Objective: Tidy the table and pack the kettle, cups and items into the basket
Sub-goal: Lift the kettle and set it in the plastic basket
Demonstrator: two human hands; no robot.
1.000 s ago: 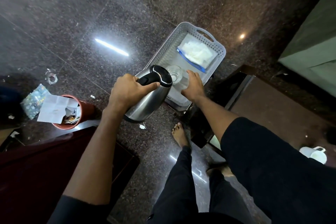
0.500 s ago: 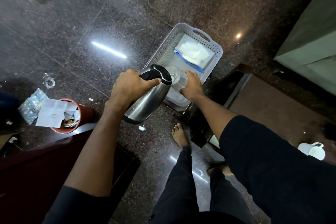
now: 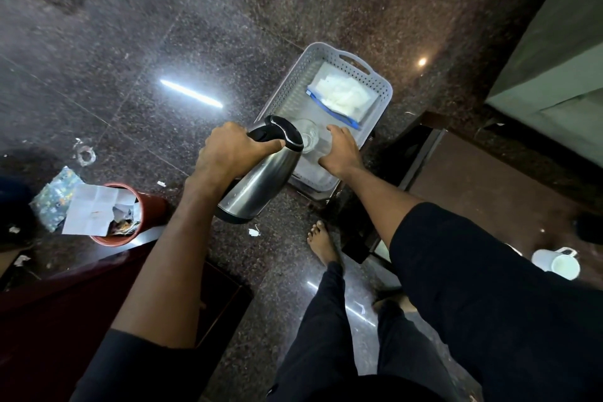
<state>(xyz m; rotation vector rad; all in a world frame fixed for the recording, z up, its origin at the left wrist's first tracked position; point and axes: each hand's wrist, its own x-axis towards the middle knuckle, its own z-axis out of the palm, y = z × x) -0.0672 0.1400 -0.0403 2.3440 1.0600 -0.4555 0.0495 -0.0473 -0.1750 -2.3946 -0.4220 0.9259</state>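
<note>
A: Start with the floor (image 3: 228,26). What room do you have?

B: Dark stone all round you, wide open up and to the left of the basket (image 3: 287,88). On the right a dark table (image 3: 489,179) edge runs close beside the basket, so that side is tight.

A: And the basket itself?

B: Its near rim sits under your right hand (image 3: 342,150); the handle end points away from you. A bag (image 3: 342,98) with a blue strip lies in the far half, a glass (image 3: 308,135) in the near half.

A: Where's the kettle (image 3: 261,173)?

B: In the air, tilted, its lid over the basket's near left corner and its base out over the floor. Your left hand (image 3: 228,150) is wrapped tight round the black handle.

A: Right fingers?

B: Spread, curled round the glass's side; whether they grip it I can't tell.

A: Anything smaller?

B: A red bin (image 3: 153,209) stuffed with paper near your left forearm, a white mug (image 3: 558,264) on the table by your right sleeve, scraps on the floor.
</note>
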